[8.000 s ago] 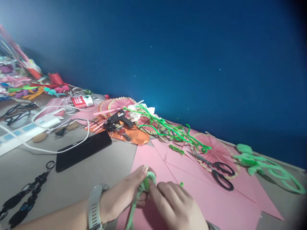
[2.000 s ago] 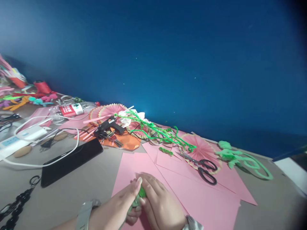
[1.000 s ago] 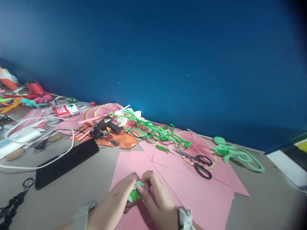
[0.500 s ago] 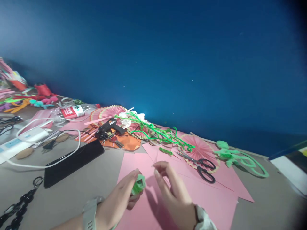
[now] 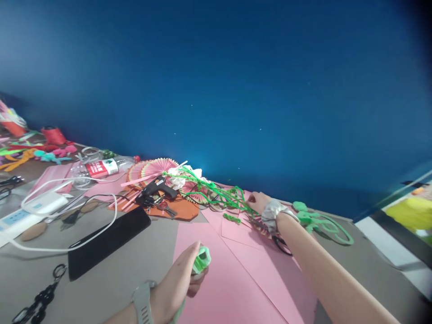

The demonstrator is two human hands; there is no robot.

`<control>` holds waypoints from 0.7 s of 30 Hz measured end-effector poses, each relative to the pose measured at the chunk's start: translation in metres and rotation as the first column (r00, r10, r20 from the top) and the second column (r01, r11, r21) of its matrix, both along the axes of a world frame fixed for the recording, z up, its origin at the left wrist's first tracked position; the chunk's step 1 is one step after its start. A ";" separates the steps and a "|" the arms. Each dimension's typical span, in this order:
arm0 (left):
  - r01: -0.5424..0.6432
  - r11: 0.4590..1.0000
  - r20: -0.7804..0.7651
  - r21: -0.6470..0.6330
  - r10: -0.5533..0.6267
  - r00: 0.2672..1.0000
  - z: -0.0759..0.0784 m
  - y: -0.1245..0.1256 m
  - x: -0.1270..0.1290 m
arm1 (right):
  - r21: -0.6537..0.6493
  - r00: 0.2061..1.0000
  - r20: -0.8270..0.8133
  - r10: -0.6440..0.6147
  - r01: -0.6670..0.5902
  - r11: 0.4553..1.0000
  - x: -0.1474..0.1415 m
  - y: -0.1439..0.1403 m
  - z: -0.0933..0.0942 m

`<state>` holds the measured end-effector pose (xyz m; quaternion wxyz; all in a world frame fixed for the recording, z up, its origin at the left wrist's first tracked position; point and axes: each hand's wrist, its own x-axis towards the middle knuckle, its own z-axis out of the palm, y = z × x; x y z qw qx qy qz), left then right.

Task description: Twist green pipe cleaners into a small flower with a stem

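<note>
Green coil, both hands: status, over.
Left hand gripping the green coil over pink paper. Right hand stretched out at the green pipe cleaners; grip unclear. Scissors partly hidden under the right forearm.

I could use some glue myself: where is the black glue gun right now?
The glue gun lies left of centre near the blue wall, on the orange paper, between the pink paper fans and the black phone.

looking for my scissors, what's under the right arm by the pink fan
A black scissor handle loop shows beneath the right forearm, on pink paper. The blades and most of the pink fan are covered.
</note>
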<state>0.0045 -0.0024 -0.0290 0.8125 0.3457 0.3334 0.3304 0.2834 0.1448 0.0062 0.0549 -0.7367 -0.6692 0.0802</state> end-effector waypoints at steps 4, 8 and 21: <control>-0.020 1.000 -0.002 0.006 0.020 1.000 0.001 0.001 0.001 | -0.003 0.999 0.037 0.024 -0.024 1.000 -0.008 0.003 -0.001; -0.029 1.000 0.002 -0.012 0.029 1.000 0.005 -0.001 0.002 | 0.012 0.998 0.053 0.022 -0.023 1.000 -0.013 -0.009 -0.005; -0.122 0.992 0.015 -0.017 0.122 0.992 0.010 -0.004 0.000 | 0.271 0.910 -0.397 0.120 -0.008 0.963 -0.070 -0.111 0.022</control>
